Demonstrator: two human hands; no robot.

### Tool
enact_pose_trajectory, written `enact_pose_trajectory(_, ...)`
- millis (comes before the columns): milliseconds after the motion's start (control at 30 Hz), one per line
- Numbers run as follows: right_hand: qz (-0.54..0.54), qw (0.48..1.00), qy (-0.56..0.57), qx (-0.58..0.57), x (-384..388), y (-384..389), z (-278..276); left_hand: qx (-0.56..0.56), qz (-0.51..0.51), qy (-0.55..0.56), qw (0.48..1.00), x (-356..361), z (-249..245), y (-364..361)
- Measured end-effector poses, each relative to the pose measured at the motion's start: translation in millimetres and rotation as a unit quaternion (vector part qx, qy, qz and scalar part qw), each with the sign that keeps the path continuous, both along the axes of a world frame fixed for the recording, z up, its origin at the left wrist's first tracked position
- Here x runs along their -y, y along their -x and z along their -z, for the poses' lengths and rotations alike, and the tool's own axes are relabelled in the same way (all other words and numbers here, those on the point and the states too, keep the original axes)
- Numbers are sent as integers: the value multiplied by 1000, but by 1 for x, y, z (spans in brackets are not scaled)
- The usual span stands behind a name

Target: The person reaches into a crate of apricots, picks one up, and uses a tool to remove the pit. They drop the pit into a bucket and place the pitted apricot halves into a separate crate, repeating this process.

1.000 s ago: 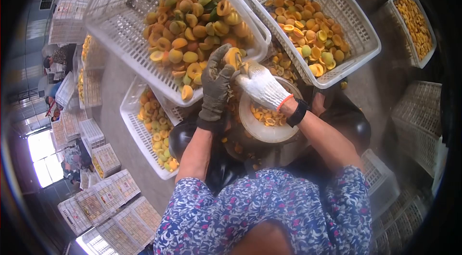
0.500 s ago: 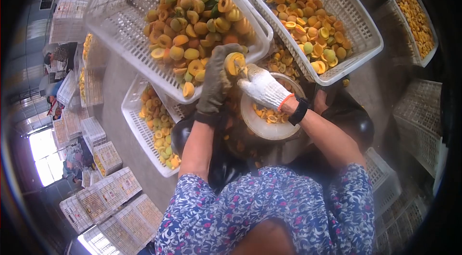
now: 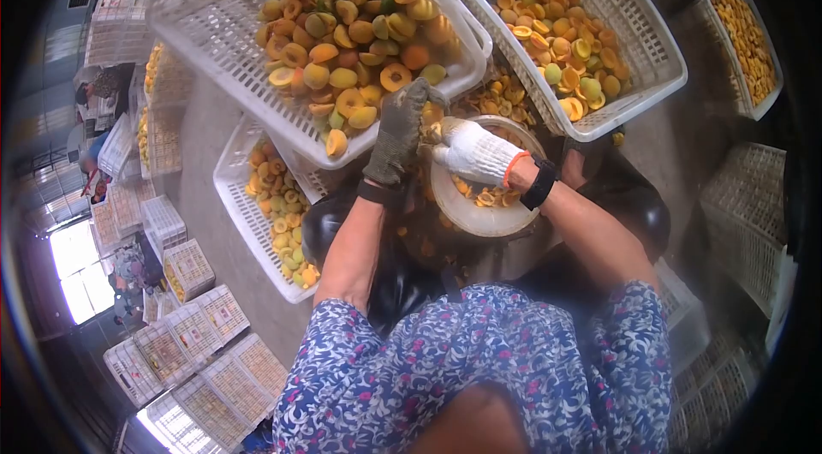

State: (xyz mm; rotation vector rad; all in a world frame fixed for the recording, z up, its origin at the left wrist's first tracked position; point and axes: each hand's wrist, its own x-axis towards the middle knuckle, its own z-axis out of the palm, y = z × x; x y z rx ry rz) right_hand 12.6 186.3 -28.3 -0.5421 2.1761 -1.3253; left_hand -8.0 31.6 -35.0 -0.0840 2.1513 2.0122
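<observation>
My left hand, in a dark grey-green glove, is closed around a yellow peach half, mostly hidden by the fingers. Right beside it, my right hand, in a white knitted glove with an orange cuff, is closed with its fingertips at the fruit; what it grips is hidden. Below the right hand stands a whitish bucket with orange fruit pieces in it. Just beyond my left hand, a white crate holds many cut peaches, some showing hollow centres.
Another white crate of peach halves stands ahead to the right. A lower crate of fruit sits at the left. Stacked crates and people are farther left. More filled crates stand at the far right.
Both hands have turned, and the peach half that showed its open face is now mostly covered by my left fingers. The view has shifted slightly.
</observation>
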Motion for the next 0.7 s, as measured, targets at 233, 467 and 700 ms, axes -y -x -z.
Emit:
enact_pose_trajectory(233,-102,989,-99,-48,-9,11,-7,-113,149,190,964,4,-10,8)
enact_pose_trajectory(467,62,873,266,404,-3,5,-3,-14,12,-50,999,0,15,6)
enact_pose_trajectory(700,116,887,298,333,11,-3,-4,71,-188,-298,933,-7,12,3)
